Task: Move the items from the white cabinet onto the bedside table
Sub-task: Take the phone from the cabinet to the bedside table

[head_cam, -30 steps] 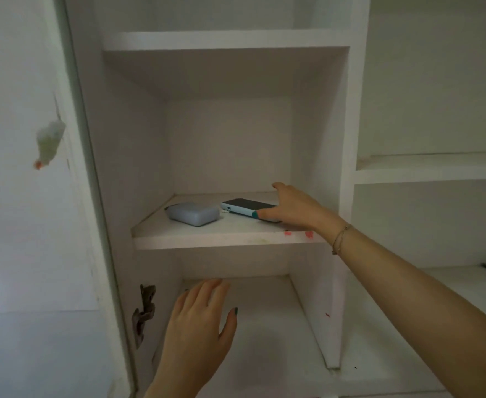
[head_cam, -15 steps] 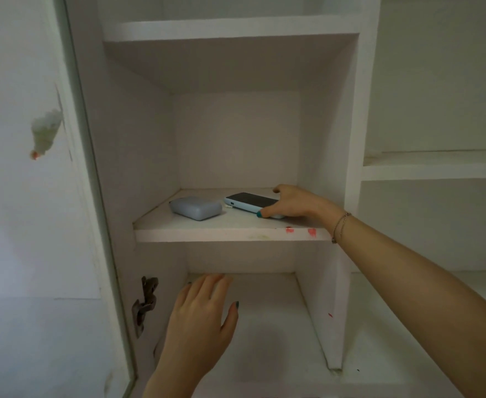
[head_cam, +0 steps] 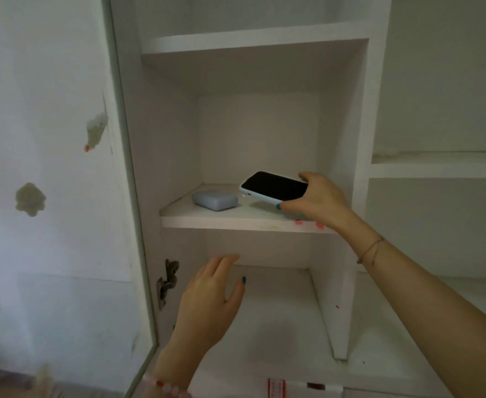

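A phone [head_cam: 273, 186] with a black screen and a pale blue case is tilted up above the middle shelf [head_cam: 236, 221] of the white cabinet. My right hand [head_cam: 317, 201] grips its right end, thumb underneath and fingers over the far edge. A small blue-grey rounded case [head_cam: 214, 200] lies flat on the same shelf, to the left of the phone. My left hand [head_cam: 210, 300] hovers lower down in front of the bottom compartment, fingers spread, holding nothing. The bedside table is out of view.
The open cabinet door [head_cam: 49, 196] stands at the left, with a metal hinge [head_cam: 167, 280] on the cabinet side wall. More shelves [head_cam: 437, 168] lie to the right. A red-and-white item [head_cam: 276, 386] sits at the bottom edge.
My right hand closed on the phone and lifted its left end off the shelf, tilting the screen toward me. My left hand stayed about where it was.
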Motion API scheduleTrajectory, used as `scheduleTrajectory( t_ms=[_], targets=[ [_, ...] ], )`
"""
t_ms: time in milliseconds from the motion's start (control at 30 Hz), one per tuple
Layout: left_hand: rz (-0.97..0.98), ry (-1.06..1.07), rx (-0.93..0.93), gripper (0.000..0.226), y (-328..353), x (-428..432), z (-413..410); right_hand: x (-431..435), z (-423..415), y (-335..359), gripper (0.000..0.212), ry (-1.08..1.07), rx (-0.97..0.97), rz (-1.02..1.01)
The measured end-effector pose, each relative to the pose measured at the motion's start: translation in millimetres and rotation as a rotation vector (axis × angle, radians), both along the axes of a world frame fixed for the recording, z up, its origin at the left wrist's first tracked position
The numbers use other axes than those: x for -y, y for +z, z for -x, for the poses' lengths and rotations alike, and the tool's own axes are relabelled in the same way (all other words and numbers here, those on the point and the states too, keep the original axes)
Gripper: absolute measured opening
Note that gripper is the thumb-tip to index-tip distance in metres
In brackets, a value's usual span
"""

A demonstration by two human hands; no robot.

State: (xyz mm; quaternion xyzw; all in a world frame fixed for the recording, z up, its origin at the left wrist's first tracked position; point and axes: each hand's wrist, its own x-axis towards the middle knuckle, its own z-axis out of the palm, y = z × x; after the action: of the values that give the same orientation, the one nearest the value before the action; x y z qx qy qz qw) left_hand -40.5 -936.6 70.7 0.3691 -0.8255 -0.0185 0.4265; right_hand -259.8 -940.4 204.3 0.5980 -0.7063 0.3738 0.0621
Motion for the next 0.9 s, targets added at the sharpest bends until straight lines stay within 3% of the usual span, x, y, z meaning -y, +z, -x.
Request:
scheduleTrajectory(
  t_ms=[167,367,467,700,900],
  targets=[
    [-0.156,-0.102,-0.272,0.038,6,-12,6,-46,-13,-14,0.075,0.055,0.091,0.142],
    [-0.752,-0.441,-0.864,0.027,15,-27,10,-91,-32,-58,0.086,0.118,0.185,0.161],
    [-1.011,-0.601,-1.157,0.038,17,-32,4,-107,-37,-84,0.086,0.133,0.245,0.162],
    [-1.291,-0.78,-1.366,0.054,-1,-56,-9,-130,-50,-140,0.086,0.155,0.297,0.142],
    [-1.35,-0.681,-1.424,0.057,-29,-64,-20,-131,-65,-182,0.091,0.156,0.292,0.042]
  ],
)
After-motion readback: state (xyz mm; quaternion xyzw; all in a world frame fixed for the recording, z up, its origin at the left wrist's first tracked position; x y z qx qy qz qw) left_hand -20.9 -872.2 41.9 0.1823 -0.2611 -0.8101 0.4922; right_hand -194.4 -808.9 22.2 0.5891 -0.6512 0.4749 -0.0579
